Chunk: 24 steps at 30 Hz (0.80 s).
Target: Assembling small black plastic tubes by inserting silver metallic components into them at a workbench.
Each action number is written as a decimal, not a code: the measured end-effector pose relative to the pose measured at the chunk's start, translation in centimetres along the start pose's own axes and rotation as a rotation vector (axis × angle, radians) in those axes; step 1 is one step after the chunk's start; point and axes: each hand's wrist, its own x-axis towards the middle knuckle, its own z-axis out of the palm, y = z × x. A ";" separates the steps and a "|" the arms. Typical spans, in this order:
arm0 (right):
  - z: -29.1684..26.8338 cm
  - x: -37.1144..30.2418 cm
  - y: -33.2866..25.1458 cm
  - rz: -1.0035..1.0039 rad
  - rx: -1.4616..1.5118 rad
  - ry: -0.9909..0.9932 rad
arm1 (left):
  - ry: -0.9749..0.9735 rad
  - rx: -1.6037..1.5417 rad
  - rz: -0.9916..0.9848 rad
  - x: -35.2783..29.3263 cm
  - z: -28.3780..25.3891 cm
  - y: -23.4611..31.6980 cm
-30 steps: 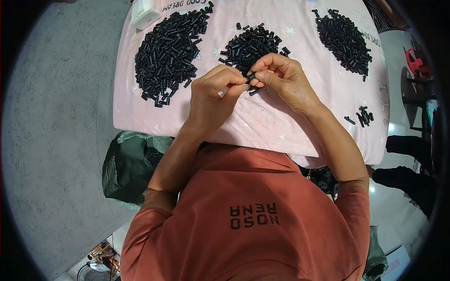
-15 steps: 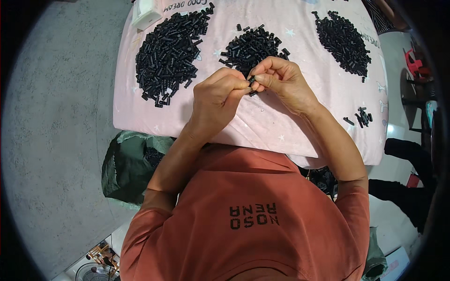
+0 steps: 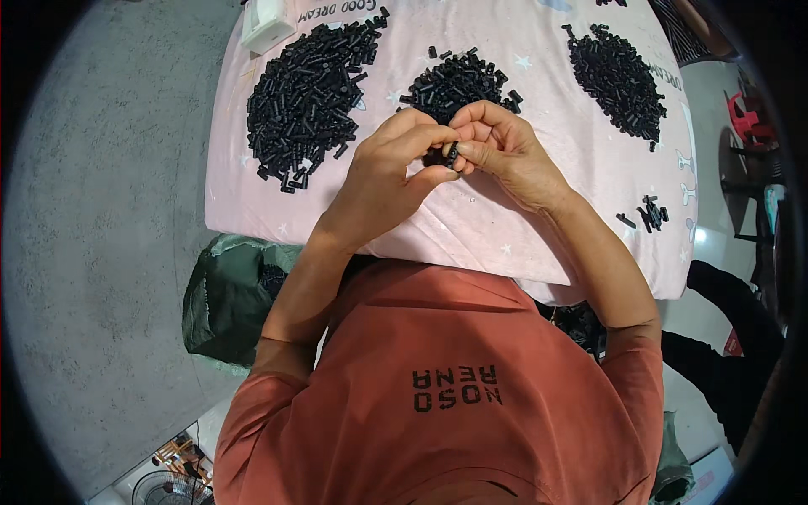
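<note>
In front of me, a small black cylindrical part (image 3: pixel 452 155) stands nearly upright between my fingertips. My right hand (image 3: pixel 512 158) pinches it with thumb and forefinger. My left hand (image 3: pixel 383 168) curves around the other side, thumb at its lower end and forefinger near its upper end, so it is closed about the part. Exact contact of the left fingertips is partly hidden. Just beyond the hands lies a middle heap of similar black parts (image 3: pixel 459 80); the hands cover its near edge.
A larger heap (image 3: pixel 307 101) lies left, another heap (image 3: pixel 619 80) far right, and a few loose pieces (image 3: pixel 650 215) near right on the pink cloth (image 3: pixel 539 244). A white box (image 3: pixel 268 25) stands far left. A dark green sack (image 3: pixel 231 295) sits below the table's left edge; another person's dark-clothed legs (image 3: pixel 715 353) are right.
My left hand's thumb and forefinger have spread from a tight pinch to a wider hold around the part. The right hand stays nearly in place. The other person's legs have shifted.
</note>
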 end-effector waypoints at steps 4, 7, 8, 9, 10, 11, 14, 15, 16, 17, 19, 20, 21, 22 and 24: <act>-0.2 0.1 0.2 0.014 0.000 -0.008 | -0.047 0.002 0.014 0.2 -0.2 -0.1; -0.2 -0.1 0.3 0.017 0.063 -0.004 | -0.072 0.009 0.021 0.4 -0.3 -0.1; -0.2 0.0 0.3 0.029 0.049 0.003 | -0.076 0.007 0.020 0.4 -0.3 -0.1; -0.2 0.1 0.3 0.040 0.036 0.010 | -0.076 0.007 0.020 0.4 -0.3 -0.1; -0.2 0.1 0.2 0.040 0.035 0.009 | -0.072 0.008 0.017 0.4 -0.3 -0.1; -0.1 0.0 0.0 0.048 0.033 0.016 | -0.067 0.009 0.014 0.4 -0.3 -0.1; 0.1 0.0 0.0 0.054 0.045 0.022 | -0.068 -0.004 0.012 0.5 -0.2 0.0; 0.1 0.0 0.0 0.053 0.059 0.023 | -0.068 -0.005 0.013 0.4 -0.2 0.0; 0.1 0.0 0.1 0.052 0.058 0.024 | -0.066 -0.008 0.012 0.4 -0.1 -0.1; 0.0 0.0 0.1 0.056 0.063 0.017 | -0.063 -0.009 0.011 0.4 -0.1 -0.1; -0.1 0.0 0.1 0.057 0.067 0.010 | -0.067 0.017 0.005 0.4 -0.1 -0.1; -0.1 0.0 0.1 0.061 0.074 0.017 | -0.071 0.042 -0.002 0.4 -0.1 0.0; -0.1 0.0 0.2 0.064 0.081 0.024 | -0.071 0.043 -0.001 0.4 -0.1 0.0; -0.1 0.0 0.2 0.062 0.081 0.023 | -0.069 0.049 0.001 0.5 -0.1 0.1; -0.1 0.0 0.2 0.076 0.096 0.048 | -0.067 0.053 0.003 0.5 -0.1 0.2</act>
